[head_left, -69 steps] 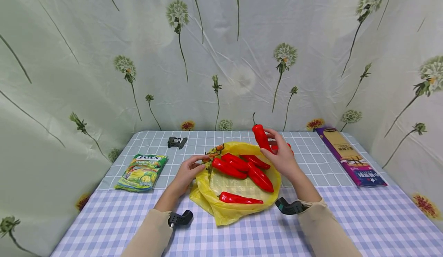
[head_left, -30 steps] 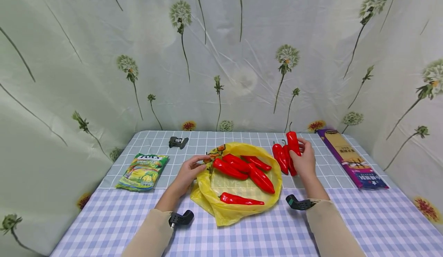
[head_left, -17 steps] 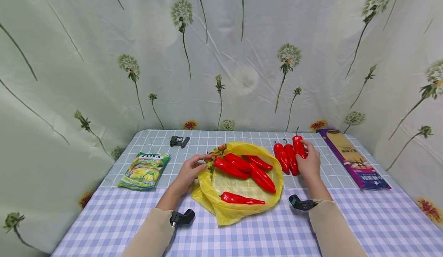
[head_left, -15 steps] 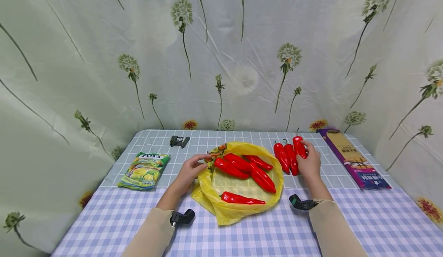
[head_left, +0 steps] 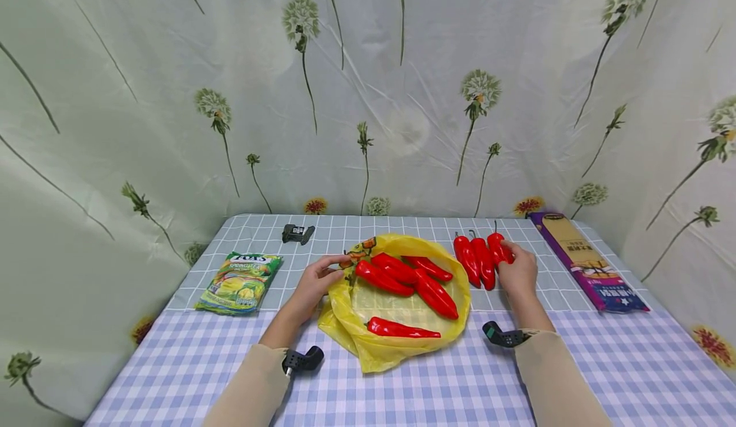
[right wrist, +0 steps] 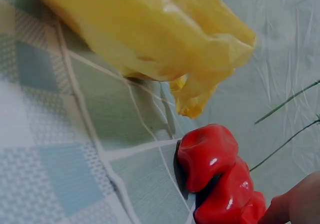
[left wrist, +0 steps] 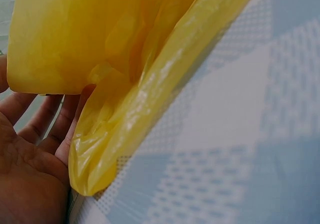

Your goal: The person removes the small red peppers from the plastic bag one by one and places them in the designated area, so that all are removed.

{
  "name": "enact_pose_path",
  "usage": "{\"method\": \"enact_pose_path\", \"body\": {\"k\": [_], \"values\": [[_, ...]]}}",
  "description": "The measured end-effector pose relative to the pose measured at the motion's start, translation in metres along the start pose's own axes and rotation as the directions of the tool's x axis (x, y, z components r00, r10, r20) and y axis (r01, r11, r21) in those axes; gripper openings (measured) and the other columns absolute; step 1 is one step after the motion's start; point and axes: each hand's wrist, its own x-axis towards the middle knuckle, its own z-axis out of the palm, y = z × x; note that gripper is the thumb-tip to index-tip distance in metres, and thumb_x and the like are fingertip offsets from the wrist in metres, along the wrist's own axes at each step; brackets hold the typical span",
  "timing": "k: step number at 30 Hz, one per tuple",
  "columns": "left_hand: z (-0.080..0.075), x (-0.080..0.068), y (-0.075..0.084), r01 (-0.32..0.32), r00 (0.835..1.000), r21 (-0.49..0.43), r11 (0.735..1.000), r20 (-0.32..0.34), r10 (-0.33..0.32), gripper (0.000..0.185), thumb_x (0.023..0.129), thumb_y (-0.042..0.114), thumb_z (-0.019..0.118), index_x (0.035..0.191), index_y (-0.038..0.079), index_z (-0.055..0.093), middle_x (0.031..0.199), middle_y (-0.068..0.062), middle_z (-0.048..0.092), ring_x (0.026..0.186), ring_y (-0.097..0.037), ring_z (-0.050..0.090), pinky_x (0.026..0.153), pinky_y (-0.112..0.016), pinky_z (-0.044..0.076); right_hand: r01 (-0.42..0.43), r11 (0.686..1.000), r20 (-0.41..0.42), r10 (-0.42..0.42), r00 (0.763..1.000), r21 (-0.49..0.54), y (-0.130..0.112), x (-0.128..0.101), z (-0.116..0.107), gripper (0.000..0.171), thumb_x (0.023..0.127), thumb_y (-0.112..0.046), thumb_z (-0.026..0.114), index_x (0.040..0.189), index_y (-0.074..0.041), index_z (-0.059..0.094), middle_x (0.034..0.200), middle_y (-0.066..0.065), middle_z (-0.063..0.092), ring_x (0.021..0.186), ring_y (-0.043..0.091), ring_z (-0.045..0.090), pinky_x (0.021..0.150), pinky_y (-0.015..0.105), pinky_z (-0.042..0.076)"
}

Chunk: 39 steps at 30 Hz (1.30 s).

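My left hand (head_left: 313,284) pinches the left rim of an open yellow plastic bag (head_left: 376,355); in the left wrist view the fingers (left wrist: 25,107) reach behind the film. Inside the bag lie several red peppers (head_left: 436,296), one apart near the front. To the right of the bag, two more red peppers (head_left: 467,261) lie side by side on the cloth. Beside them my right hand (head_left: 519,272) holds another red pepper (head_left: 497,245), low at the table and partly covered by the fingers. The right wrist view shows only the thumb side of the hand (right wrist: 300,201) at its edge.
A green snack packet (head_left: 238,284) lies left of the bag, and a small black device (head_left: 297,234) sits behind it. A long purple package (head_left: 586,262) lies at the far right. Checked cloth (head_left: 425,395) covers the table; a floral curtain (head_left: 368,94) hangs behind.
My right hand has carried a red pepper from above the bag to the right and lowered it beside the two lying there. My left hand has stayed at the bag's rim.
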Motion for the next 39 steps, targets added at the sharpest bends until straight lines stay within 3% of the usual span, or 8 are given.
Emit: {"method": "enact_pose_path", "body": {"k": [3,13,21,29,39], "values": [[0.0,0.0,-0.001,-0.006,1.0,0.005,1.0,0.004,0.006,0.04,0.099,0.016,0.059,0.137,0.007,0.058,0.146,-0.013,0.052,0.11,-0.019,0.06,0.086,-0.019,0.052,0.013,1.0,0.001,-0.013,1.0,-0.003,0.002,0.0,0.0,0.056,0.087,0.006,0.043,0.141,0.0,0.052,0.139,0.034,0.045,0.13,0.048,0.037,0.11,0.056,0.036],[0.001,0.0,0.0,0.006,1.0,0.005,1.0,-0.006,-0.005,0.037,0.099,0.015,0.058,0.136,0.009,0.06,0.144,-0.01,0.054,0.111,-0.018,0.06,0.087,-0.021,0.052,-0.088,0.995,-0.019,0.087,0.996,-0.036,-0.007,-0.002,0.001,0.048,0.093,-0.01,0.052,0.141,-0.01,0.056,0.153,0.024,0.039,0.141,0.044,0.027,0.108,0.061,0.031],[0.002,0.0,0.001,0.008,1.0,0.024,1.0,-0.009,-0.008,0.037,0.099,0.015,0.058,0.135,0.014,0.061,0.144,-0.006,0.054,0.113,-0.02,0.059,0.088,-0.02,0.053,-0.049,0.998,-0.038,0.051,0.998,0.042,-0.026,-0.007,-0.002,0.042,0.096,-0.015,0.053,0.138,-0.012,0.059,0.155,0.018,0.038,0.145,0.038,0.024,0.11,0.057,0.038],[0.0,-0.001,0.003,0.004,1.0,0.021,1.0,-0.008,-0.003,0.037,0.099,0.014,0.057,0.136,0.012,0.061,0.143,-0.01,0.055,0.108,-0.017,0.06,0.086,-0.02,0.053,0.01,0.995,0.085,-0.019,0.996,0.1,-0.045,-0.016,-0.002,0.043,0.097,-0.014,0.053,0.14,-0.015,0.057,0.155,0.018,0.039,0.143,0.038,0.034,0.109,0.053,0.044],[0.0,-0.001,0.005,0.009,1.0,0.023,1.0,0.002,-0.009,0.038,0.099,0.014,0.057,0.136,0.012,0.06,0.143,-0.01,0.055,0.109,-0.017,0.059,0.087,-0.02,0.053,0.118,0.99,0.231,-0.132,0.964,0.072,-0.064,-0.029,-0.002,0.04,0.096,-0.022,0.057,0.136,-0.016,0.059,0.143,0.016,0.052,0.132,0.036,0.048,0.101,0.05,0.052]]}}
